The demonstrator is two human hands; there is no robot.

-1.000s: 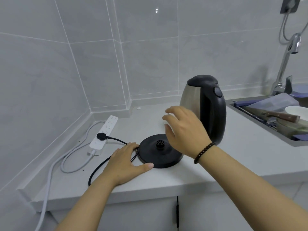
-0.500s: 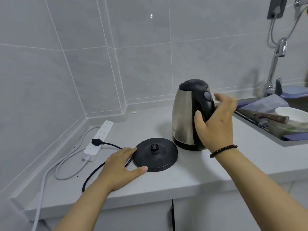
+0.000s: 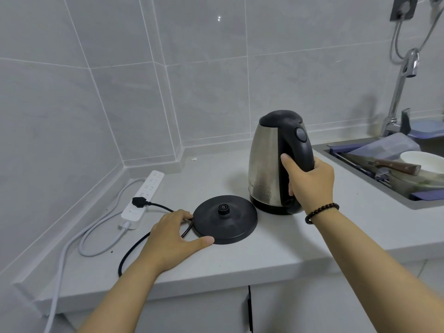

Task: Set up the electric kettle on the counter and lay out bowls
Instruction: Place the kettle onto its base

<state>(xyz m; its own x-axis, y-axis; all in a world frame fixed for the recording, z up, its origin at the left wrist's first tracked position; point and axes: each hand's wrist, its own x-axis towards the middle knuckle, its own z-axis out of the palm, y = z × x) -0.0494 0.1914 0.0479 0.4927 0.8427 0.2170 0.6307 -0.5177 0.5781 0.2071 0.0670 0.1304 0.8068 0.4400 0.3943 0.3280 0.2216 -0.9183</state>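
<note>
A white oblong plastic power strip [image 3: 143,197] lies along the left wall on the grey stone counter [image 3: 276,248], its long axis running toward the corner, with a black plug [image 3: 138,202] seated near its close end. From that plug a black cable [image 3: 134,246] loops across the counter and passes under the fingers of the left hand [image 3: 171,239]. This hand rests flat, fingers fairly straight and spread — the fingertips touch the left rim of the round black plastic kettle base [image 3: 224,219], and the thumb lies against the base's near edge. The base sits flat, its central connector stud pointing up.

Just right of the base, apart from it, the stainless-steel electric kettle with black lid and handle [image 3: 269,164] stands upright on the counter, long axis vertical, handle turned toward the camera and to the right (the spout side faces away). The right hand [image 3: 311,181], a dark beaded bracelet [image 3: 320,212] at its wrist, grips the handle's lower part, thumb on the left side and fingers curled round behind.

Beyond those fingers, a steel sink [image 3: 374,179] holds a white ceramic bowl [image 3: 422,161] and a wooden-handled knife [image 3: 394,165], below a chrome tap [image 3: 401,90].
</note>
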